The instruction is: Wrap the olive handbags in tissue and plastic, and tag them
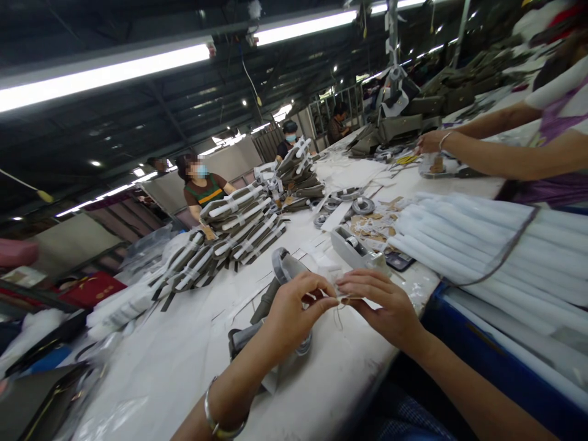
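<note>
Left hand [294, 312] and right hand [388, 305], both pinching a thin looped cord [339, 317] above white tabletop [179, 361]; grey tape dispenser [365, 256] just beyond.

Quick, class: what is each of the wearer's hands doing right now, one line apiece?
Left hand: closed, thumb and finger pinching a thin string.
Right hand: closed in a pinch on the same string.
</note>
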A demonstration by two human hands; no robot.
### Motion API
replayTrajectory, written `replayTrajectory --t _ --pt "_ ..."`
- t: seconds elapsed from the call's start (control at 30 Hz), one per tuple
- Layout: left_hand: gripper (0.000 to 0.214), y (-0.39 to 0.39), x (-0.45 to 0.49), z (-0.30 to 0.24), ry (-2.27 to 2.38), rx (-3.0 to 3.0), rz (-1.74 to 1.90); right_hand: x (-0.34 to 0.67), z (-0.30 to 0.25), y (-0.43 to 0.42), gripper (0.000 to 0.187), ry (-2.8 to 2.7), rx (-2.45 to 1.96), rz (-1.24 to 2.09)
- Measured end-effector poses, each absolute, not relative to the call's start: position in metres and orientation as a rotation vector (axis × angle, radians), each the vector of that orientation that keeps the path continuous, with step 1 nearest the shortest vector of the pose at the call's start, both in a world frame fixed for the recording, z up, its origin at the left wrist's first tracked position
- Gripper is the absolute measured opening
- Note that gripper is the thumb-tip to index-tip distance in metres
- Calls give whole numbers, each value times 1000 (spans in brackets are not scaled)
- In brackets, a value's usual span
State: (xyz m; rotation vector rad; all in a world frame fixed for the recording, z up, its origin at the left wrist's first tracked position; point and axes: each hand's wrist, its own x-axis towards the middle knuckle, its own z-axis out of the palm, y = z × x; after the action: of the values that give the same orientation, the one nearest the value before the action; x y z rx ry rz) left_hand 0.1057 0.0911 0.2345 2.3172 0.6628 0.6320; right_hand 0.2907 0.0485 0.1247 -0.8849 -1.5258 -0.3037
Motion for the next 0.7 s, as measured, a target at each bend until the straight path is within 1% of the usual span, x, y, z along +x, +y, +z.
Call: replayTrajectory --t 0.17,0.27,0.33,0.47,0.57,0.7 --pt "18 95 105 231 729 2153 615 290 129 50 11 -1541 -897 -161" --pt "22 99 103 230 754 2114 657 289 124 50 10 -1570 -936 66" --pt "22 101 103 232 722 2033 686 287 119 49 9 -1574 -979 279" --pt "21 104 101 238 716 1866 806 285 112 47 17 -1565 -1022 653" --pt "21 106 98 240 712 1673 868 284 108 48 24 -1528 -1006 797" --pt "19 107 92 238 632 1429 838 277 103 53 36 -1473 -955 948"
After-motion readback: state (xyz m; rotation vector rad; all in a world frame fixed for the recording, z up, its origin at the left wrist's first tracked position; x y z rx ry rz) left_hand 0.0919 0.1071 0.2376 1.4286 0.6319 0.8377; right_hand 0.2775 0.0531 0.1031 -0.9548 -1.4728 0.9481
